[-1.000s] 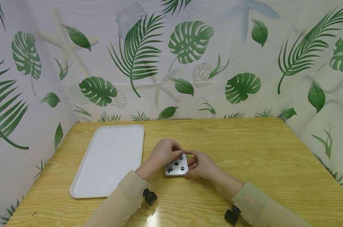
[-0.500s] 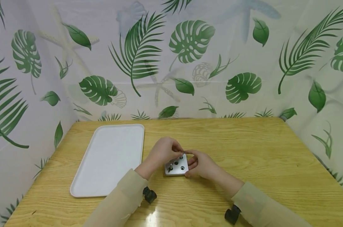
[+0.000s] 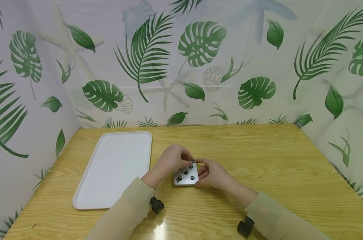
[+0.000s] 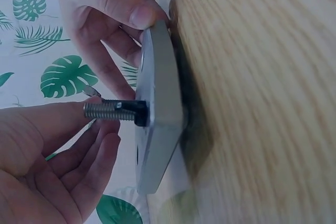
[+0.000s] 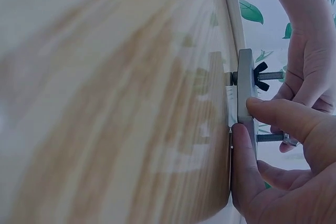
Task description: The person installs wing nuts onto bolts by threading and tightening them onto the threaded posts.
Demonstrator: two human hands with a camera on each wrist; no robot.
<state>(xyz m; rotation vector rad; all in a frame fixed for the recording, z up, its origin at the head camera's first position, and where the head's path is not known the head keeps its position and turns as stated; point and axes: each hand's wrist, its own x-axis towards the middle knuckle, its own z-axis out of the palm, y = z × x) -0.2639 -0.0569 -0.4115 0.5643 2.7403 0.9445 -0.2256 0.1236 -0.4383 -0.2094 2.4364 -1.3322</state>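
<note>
A square silver metal plate (image 3: 186, 181) with several round holes lies near the table's middle. Two threaded bolts stand up from it. The nearer bolt (image 4: 107, 111) carries a black wing nut (image 5: 260, 76) down against the plate. At the top of the farther bolt (image 5: 270, 137), my left hand (image 3: 173, 160) pinches a small silver wing nut (image 5: 289, 140) between thumb and fingertips. My right hand (image 3: 214, 175) grips the plate's right side, thumb at the near corner. Its index finger reaches toward the farther bolt's top. In the head view, fingers partly hide the silver wing nut.
A white rectangular tray (image 3: 115, 166) lies left of the plate, close to my left forearm. The wooden table (image 3: 259, 153) extends to the right. A leaf-patterned curtain (image 3: 217, 110) stands behind the table and along both sides.
My left fingertips shift slightly at the top of the farther bolt, and the silver wing nut there shows at a different angle. The plate and right hand stay in place.
</note>
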